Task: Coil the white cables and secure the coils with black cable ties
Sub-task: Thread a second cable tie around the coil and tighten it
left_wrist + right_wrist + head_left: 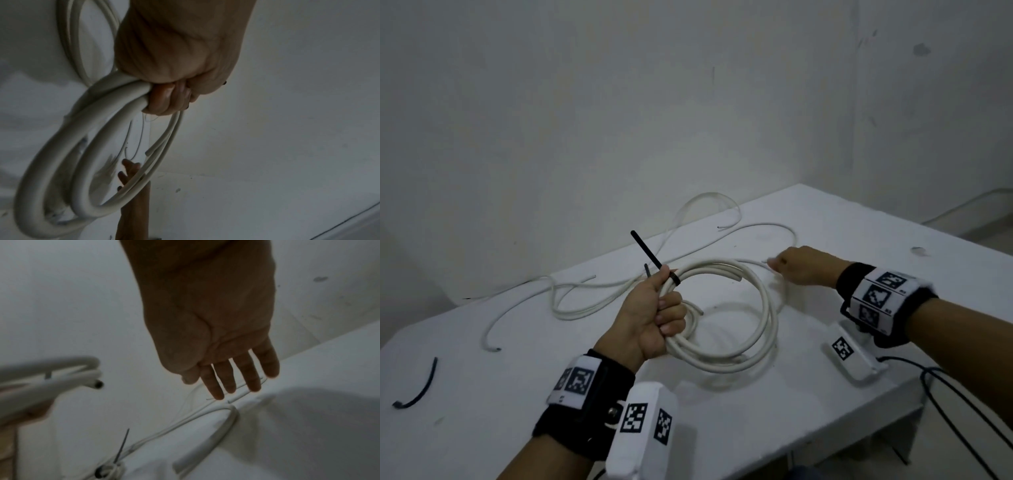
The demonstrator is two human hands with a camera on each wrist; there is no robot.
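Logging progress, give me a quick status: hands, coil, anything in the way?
Left hand grips tied white coil. Right hand open, reaching at loose white cable. Spare black tie far left. Nothing blocking.

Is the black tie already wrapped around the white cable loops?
Yes. The black tie circles the cable coil beside the left hand, tail sticking up. How tight: cannot tell.

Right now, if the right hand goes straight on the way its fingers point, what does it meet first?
Probably the thin white cable lying on the table just beyond the right hand; depth is unclear.
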